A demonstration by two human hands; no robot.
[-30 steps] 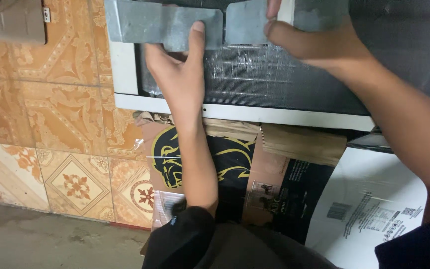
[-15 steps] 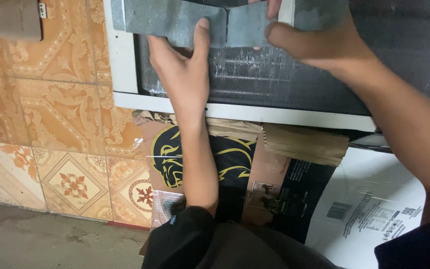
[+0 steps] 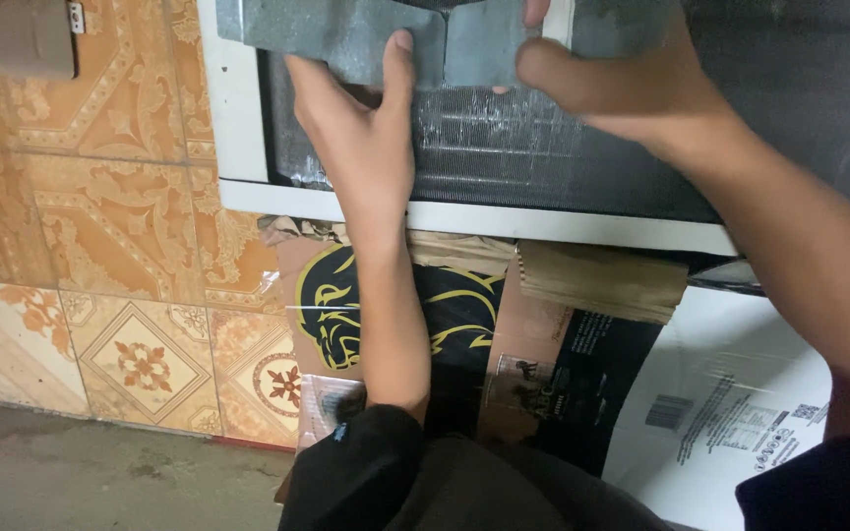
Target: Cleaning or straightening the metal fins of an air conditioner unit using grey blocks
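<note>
The metal plate (image 3: 346, 37) is dull grey, flat and scuffed, with a notch cut in its lower edge. It lies against the top of the white-framed finned unit (image 3: 504, 147), and a second grey plate (image 3: 484, 44) sits just to its right, almost touching it. Compared with a second ago, the gap between the two plates has closed and both sit higher in view. The left hand (image 3: 361, 138) reaches up over the unit's fins, fingers tucked behind the metal plate and thumb pressed flat on its front, gripping it. The right hand (image 3: 622, 84) pinches the second plate between thumb and fingers. Below the unit lie cardboard boxes (image 3: 543, 334).
</note>
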